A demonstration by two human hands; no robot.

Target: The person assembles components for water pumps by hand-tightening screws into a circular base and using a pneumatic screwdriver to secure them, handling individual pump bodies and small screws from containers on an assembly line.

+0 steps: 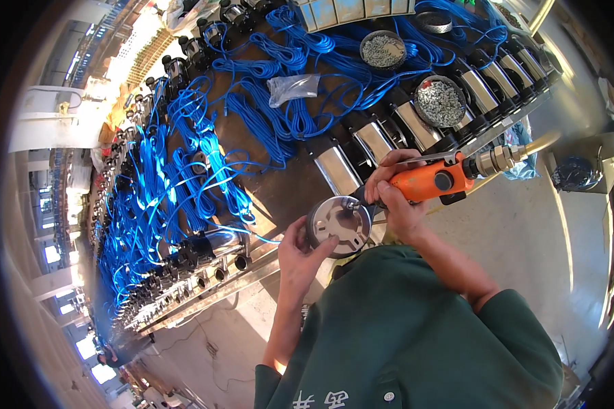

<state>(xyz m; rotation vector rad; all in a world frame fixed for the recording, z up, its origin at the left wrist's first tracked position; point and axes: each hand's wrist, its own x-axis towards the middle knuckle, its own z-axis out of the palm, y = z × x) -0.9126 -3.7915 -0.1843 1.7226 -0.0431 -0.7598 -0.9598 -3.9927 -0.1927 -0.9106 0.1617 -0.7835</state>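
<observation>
Position: the round metal part (342,232) sits between the worker's hands, by the near edge of the table (283,194), held against no visible clamp. Left hand (300,255): curled around its rim, thumb laid across the face. Right hand (399,204): gripping an orange power tool (419,183), its tip at the part's upper right; whether it is seated, I cannot tell.

Risks, in my judgement: a slipping tip could skate over the face towards the left thumb. Torque could twist the part, as fingers alone appear to steady it. A blue cable (262,238) runs to the left hand and could tug. The hose (542,142), if it snagged, could pull the tool off line.
</observation>
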